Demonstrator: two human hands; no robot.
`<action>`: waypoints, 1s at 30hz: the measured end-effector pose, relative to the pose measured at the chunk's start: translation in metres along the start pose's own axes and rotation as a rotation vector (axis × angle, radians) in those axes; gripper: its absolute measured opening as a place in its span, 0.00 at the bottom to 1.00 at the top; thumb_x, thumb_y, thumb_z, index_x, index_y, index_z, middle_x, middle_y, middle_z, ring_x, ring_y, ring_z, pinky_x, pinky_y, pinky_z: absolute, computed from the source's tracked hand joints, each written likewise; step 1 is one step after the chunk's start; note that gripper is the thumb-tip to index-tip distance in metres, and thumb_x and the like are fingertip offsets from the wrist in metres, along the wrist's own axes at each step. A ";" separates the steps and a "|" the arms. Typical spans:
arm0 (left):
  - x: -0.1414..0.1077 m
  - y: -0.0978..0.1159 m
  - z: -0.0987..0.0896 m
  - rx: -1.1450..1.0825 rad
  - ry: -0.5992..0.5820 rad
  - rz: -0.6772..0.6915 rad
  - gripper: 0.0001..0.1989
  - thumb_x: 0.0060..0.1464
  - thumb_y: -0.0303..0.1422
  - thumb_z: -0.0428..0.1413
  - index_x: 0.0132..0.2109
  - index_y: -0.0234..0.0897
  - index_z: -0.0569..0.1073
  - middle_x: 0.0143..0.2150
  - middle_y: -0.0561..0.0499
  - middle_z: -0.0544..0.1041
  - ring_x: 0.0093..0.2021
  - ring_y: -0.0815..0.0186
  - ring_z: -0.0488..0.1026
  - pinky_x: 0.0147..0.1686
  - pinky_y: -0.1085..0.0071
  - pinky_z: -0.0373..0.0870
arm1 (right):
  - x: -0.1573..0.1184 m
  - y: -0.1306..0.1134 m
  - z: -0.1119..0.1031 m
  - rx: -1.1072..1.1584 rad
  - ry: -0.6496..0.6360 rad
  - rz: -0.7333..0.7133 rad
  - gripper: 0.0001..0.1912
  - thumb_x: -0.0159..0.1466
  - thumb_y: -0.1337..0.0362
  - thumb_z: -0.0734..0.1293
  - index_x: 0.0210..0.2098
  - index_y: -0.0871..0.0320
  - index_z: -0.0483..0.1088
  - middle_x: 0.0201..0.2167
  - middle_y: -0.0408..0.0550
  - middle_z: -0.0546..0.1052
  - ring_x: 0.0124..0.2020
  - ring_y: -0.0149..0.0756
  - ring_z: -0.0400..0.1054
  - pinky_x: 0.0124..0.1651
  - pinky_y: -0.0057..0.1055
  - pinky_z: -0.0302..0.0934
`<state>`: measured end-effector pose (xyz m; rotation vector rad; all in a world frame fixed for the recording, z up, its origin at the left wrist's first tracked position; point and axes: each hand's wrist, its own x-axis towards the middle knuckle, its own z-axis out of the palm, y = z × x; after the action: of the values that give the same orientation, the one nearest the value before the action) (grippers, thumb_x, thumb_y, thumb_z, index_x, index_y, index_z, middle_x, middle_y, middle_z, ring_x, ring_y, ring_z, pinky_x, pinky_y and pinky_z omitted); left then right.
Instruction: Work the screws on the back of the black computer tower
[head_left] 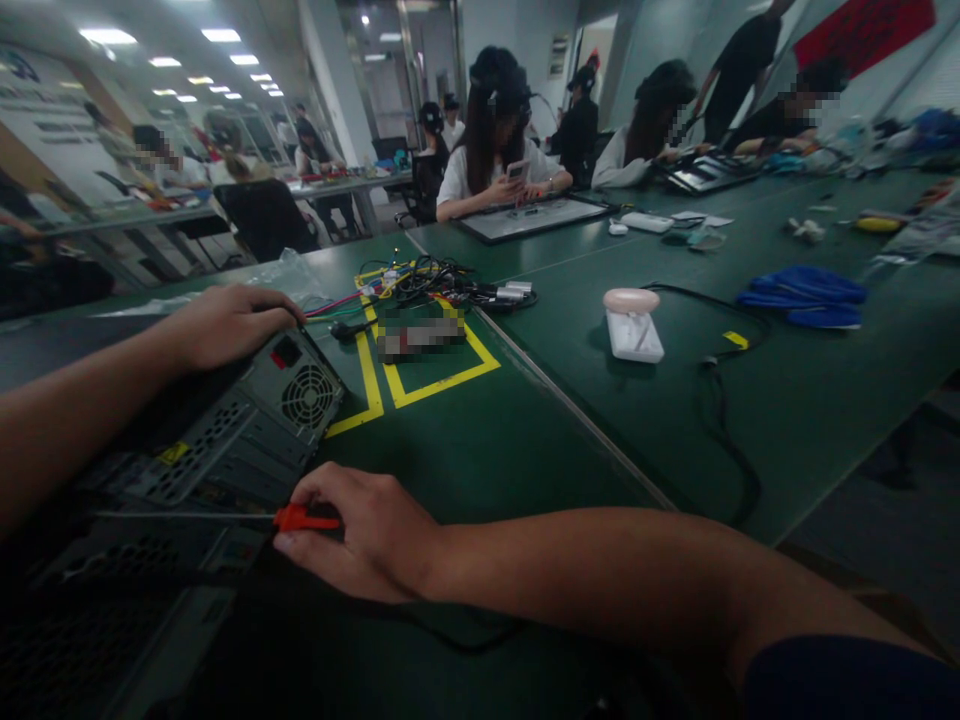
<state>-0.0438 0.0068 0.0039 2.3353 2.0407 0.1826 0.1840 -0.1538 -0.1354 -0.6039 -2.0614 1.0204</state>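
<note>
The main relation seems to be the line of the screwdriver (304, 519) against the case (247, 445): the tool lies directly left of the right hand (375, 540), its long axis running nearly level, its thin shaft reaching across the case's back panel. The right hand is closed on the orange handle, thumb below and fingers above, and is plainly the nearer of the two hands to the tool. The left hand (225, 325) lies palm down on top of the case, beyond and left of the right hand; whether its fingers clamp the far edge I cannot tell. The case stands slantwise, the panel's fan end just below the left fingertips and its long side running down and left into shadow, where the shaft's tip is too dark to place, so contact there cannot be judged. The case's near corner comes close to the right fingertips, which probably leaves little room on that side. Right of the case, between the hands and the yellow tape (442, 385), the green worktop (525, 450) shows, and its outer edge is well off to the right hand's right. Past the left fingertips lies a heap of wires (442, 280); under the right forearm runs a black cable (472, 645), which could perhaps snag the wrist.
</note>
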 end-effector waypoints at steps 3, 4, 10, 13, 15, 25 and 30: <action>-0.002 0.005 -0.002 0.008 0.009 -0.009 0.31 0.55 0.49 0.46 0.50 0.36 0.84 0.52 0.41 0.84 0.53 0.44 0.80 0.63 0.52 0.71 | -0.001 0.000 0.000 0.014 0.017 -0.006 0.12 0.73 0.54 0.70 0.50 0.53 0.67 0.47 0.46 0.81 0.45 0.38 0.78 0.49 0.32 0.73; -0.003 0.007 -0.003 0.012 0.011 -0.014 0.31 0.55 0.48 0.45 0.50 0.36 0.84 0.52 0.41 0.84 0.54 0.44 0.80 0.62 0.51 0.71 | -0.001 0.001 0.000 0.014 0.020 -0.005 0.12 0.73 0.55 0.70 0.50 0.53 0.68 0.46 0.47 0.81 0.45 0.39 0.78 0.49 0.33 0.73; -0.003 0.008 -0.003 0.017 0.007 0.016 0.32 0.55 0.48 0.44 0.50 0.34 0.84 0.51 0.41 0.84 0.52 0.44 0.80 0.61 0.53 0.72 | -0.001 0.001 0.001 0.013 0.005 0.001 0.12 0.73 0.56 0.71 0.50 0.53 0.68 0.46 0.45 0.81 0.45 0.38 0.78 0.49 0.32 0.73; -0.003 0.007 -0.003 0.003 0.014 0.009 0.31 0.54 0.49 0.46 0.49 0.35 0.84 0.50 0.42 0.85 0.52 0.46 0.80 0.61 0.55 0.72 | -0.001 0.000 0.000 0.016 0.004 0.006 0.12 0.73 0.56 0.71 0.50 0.53 0.68 0.46 0.45 0.81 0.45 0.37 0.78 0.49 0.32 0.73; -0.003 0.007 -0.003 -0.005 0.015 0.006 0.31 0.53 0.49 0.46 0.49 0.35 0.84 0.50 0.42 0.85 0.52 0.46 0.80 0.60 0.56 0.73 | -0.001 0.000 0.000 0.022 0.007 0.006 0.12 0.73 0.55 0.71 0.50 0.53 0.68 0.46 0.45 0.80 0.45 0.37 0.78 0.49 0.32 0.73; 0.002 -0.006 0.002 -0.012 0.022 0.030 0.29 0.57 0.49 0.45 0.49 0.37 0.84 0.48 0.44 0.85 0.48 0.48 0.80 0.58 0.55 0.73 | -0.001 0.003 0.001 0.041 0.024 -0.035 0.15 0.74 0.49 0.69 0.49 0.54 0.69 0.45 0.46 0.80 0.44 0.38 0.76 0.50 0.32 0.72; -0.001 0.001 -0.001 0.008 0.000 0.052 0.30 0.58 0.47 0.44 0.50 0.34 0.83 0.50 0.41 0.84 0.51 0.47 0.79 0.60 0.53 0.72 | -0.001 0.002 0.000 0.039 0.054 -0.066 0.17 0.74 0.49 0.69 0.49 0.56 0.71 0.44 0.49 0.80 0.43 0.38 0.76 0.50 0.33 0.71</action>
<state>-0.0434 0.0057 0.0051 2.3948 1.9849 0.1761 0.1848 -0.1538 -0.1373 -0.5337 -1.9965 0.9936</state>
